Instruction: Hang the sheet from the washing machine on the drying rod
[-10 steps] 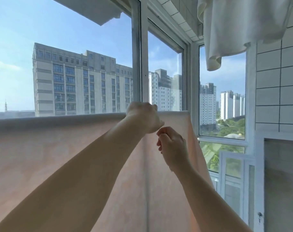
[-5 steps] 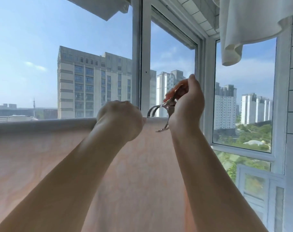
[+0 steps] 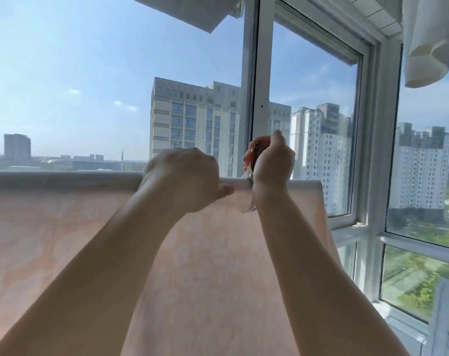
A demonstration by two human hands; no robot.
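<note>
So the pink sheet (image 3: pixel 197 265) is up on the drying rod (image 3: pixel 64 176) now, draped over it and hanging down toward me, filling most of the lower view. The fold over the rod runs from the far left edge across to just past my right hand, where the sheet's side edge drops down at a slant. There's a faint pale blotchy pattern on the fabric.

My left hand (image 3: pixel 184 176) is right on top of the rod, fingers curled over the fold of the sheet so I'm gripping cloth and rod together, thumb tip poking out on the right side just under the rod.

My right hand (image 3: pixel 272 163) is just to the right of the left one, nearly touching it, raised a bit above the rod. Fingers and thumb are squeezed onto a metal clip (image 3: pixel 249 176). You can see bits of shiny metal by the rod and one prong sticking out below my wrist, in front of the sheet. The clip sits right at the rod, but my hand hides most of it, so I can't tell if it's actually biting the fabric.

Behind the rod is the window frame (image 3: pixel 259 86), with a tall beige building (image 3: pixel 192 119) straight past my hands and sky above it. Up above the rod's right end, a white garment (image 3: pixel 428 34) hangs in the top corner.
</note>
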